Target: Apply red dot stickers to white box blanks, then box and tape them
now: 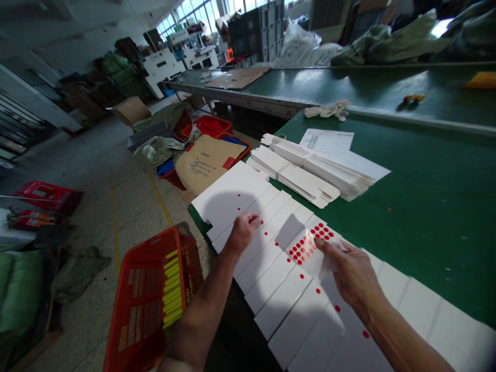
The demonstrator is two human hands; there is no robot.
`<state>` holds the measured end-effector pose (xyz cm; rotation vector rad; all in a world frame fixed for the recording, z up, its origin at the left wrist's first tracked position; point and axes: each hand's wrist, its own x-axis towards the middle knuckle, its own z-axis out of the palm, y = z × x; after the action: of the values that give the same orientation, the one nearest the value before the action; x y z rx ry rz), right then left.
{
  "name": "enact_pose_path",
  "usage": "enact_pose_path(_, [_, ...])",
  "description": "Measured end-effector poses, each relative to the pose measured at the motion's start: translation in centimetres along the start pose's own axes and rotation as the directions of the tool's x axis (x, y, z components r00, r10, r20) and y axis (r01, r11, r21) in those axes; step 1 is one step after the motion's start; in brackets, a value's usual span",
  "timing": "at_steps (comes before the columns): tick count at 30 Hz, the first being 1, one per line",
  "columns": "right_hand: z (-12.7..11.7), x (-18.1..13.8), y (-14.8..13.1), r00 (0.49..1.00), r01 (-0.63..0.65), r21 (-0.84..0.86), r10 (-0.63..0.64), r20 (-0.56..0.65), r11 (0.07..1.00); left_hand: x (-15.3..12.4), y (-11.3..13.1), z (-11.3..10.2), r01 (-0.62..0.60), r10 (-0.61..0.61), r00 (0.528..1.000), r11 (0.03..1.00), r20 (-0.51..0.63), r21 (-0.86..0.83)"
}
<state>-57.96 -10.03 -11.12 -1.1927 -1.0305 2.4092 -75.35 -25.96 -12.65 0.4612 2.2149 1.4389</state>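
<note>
The person's two bare forearms reach in from the bottom edge over a long row of flat white cardboard carton blanks (pixel 279 305). The blanks overlap like tiles along the near edge of the green-topped counter (pixel 434 206), and most carry a small round red sticker. The left hand (pixel 244 231) lies palm down on one of the blanks. Its fingers are bent and their tips press on the card just beside a red dot, and it grips nothing that can be seen. The right hand (pixel 351 271) is closed, thumb above and fingers beneath, on a clear backing sheet of round red stickers (pixel 310 245). It holds the sheet just above the blanks, a little to the right of the left hand.

Further back on the counter lie a stack of folded white carton blanks (pixel 310 173) and, touching it, a printed white paper form (pixel 327 139). A crumpled pair of white cloth gloves (pixel 329 109) rests at the counter's far rim. Beyond it a second green counter (pixel 349 85) bears a flat brown cardboard sheet (pixel 238 77).

On the grey concrete floor (pixel 96 170), marked with a yellow line, an orange-red slatted plastic basket (pixel 151 299) stands tilted just beside the counter. A brown paper sack (pixel 211 160) lies across red plastic crates (pixel 211 125) further off. White machines (pixel 163 64), stacked boxes and bright windows (pixel 194 10) fill the far end of the room.
</note>
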Motion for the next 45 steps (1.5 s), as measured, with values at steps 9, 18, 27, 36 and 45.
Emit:
enact_pose_path(9, [-0.1, 0.0, 0.5, 0.998, -0.061, -0.007, 0.061, -0.01, 0.998, 11.8, -3.3, -7.3, 0.223, 0.04, 0.894, 0.824, -0.445, 0.521])
enact_pose_path(18, [-0.1, 0.1, 0.9, 0.994, -0.106, -0.002, 0.106, -0.03, 0.994, 14.2, -5.0, -6.5, 0.337, 0.046, 0.873, 0.662, -0.485, 0.67])
enact_pose_path(27, [0.0, 0.3, 0.5, 0.993, -0.111, 0.012, 0.112, -0.036, 0.994, 12.8, -4.0, -5.4, 0.396, 0.148, 0.815, 0.563, -0.56, 0.726])
enact_pose_path(36, [-0.4, 0.4, -0.1, 1.0, -0.023, 0.056, 0.023, -0.005, 0.998, 3.2, 0.7, 0.5, -0.038, 0.127, 0.967, 0.929, -0.22, 0.368])
enact_pose_path(45, [0.3, -1.3, -0.4, 0.999, 0.015, 0.128, -0.02, 0.041, 0.992, -5.6, 2.7, 8.4, 0.076, -0.029, 0.983, 0.963, 0.184, -0.258])
